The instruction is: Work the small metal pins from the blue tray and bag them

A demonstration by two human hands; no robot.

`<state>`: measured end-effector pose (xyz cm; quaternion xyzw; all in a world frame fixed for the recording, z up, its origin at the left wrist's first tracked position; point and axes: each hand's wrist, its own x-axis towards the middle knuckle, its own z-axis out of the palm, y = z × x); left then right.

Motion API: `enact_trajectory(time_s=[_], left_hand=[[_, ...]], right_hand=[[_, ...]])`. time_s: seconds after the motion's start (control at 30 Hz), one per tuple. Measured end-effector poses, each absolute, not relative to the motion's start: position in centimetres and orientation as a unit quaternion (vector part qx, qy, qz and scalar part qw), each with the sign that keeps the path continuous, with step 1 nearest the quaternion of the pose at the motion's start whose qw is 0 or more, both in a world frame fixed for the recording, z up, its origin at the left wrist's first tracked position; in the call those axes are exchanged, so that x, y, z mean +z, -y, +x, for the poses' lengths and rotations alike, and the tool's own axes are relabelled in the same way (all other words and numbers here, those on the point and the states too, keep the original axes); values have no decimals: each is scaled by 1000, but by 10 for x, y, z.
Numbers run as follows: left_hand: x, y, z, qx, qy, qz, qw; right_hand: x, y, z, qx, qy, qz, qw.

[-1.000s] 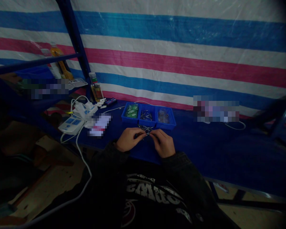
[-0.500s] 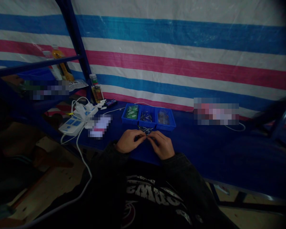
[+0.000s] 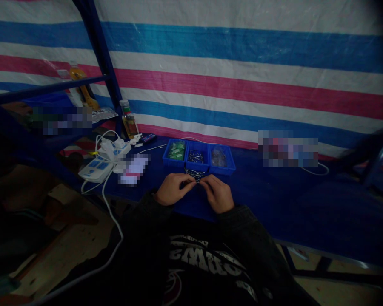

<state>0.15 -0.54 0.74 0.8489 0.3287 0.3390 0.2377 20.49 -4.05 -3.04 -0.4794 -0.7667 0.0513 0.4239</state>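
Observation:
My left hand (image 3: 174, 188) and my right hand (image 3: 218, 193) face each other over the front part of the blue table, both closed in a pinch with fingertips nearly meeting. Whatever lies between the fingertips is too small and dark to make out. Just beyond them is a loose pile of screws (image 3: 195, 173). Behind the pile stand three joined blue bins: the left bin (image 3: 169, 162) has green packets (image 3: 176, 149), the middle bin (image 3: 196, 166) has more screws (image 3: 195, 157), and the right bin (image 3: 226, 170) has clear plastic pieces (image 3: 218, 157).
To the left lie a white power strip (image 3: 95, 169) with tangled cables and a blurred-out phone (image 3: 134, 169). A bottle (image 3: 129, 120) stands behind them by the blue metal post (image 3: 106, 55). A blurred item (image 3: 289, 149) sits at the back right, before a striped sheet (image 3: 242, 87).
My right hand's fingertips have shifted slightly right, away from the left ones. My left hand has stayed in place, and the bins have not moved.

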Motion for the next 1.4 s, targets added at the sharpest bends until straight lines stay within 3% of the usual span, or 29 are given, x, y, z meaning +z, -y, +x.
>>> enact_trajectory(time_s=[0.43, 1.17, 1.4], left_hand=[[7, 4, 1, 340, -341, 838, 256], [8, 5, 2, 316, -310, 863, 243], [6, 5, 2, 334, -337, 848, 235]], right_hand=[[-23, 44, 204, 52, 752, -470, 459], [-30, 40, 205, 66, 780, -466, 411], [-27, 41, 205, 61, 759, -476, 439]])
